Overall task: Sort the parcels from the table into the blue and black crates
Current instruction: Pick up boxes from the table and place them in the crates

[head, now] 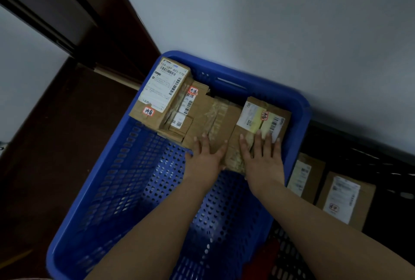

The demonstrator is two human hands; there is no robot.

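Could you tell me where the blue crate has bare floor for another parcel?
The blue crate has bare floor on its near half and left side, below the parcels. The far end is crowded, with both hands flat on parcels.

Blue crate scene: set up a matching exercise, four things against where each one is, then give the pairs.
Things
1. left hand
2. right hand
3. tall cardboard parcel with the large white label
4. cardboard parcel with a white label in the black crate

Places
A. far left corner of the blue perforated plastic crate
B. flat on the taped brown parcel
C. outside the blue crate, to its right
D. flat on the parcel with the yellow-and-white label

Pairs: 1-B, 2-D, 3-A, 4-C
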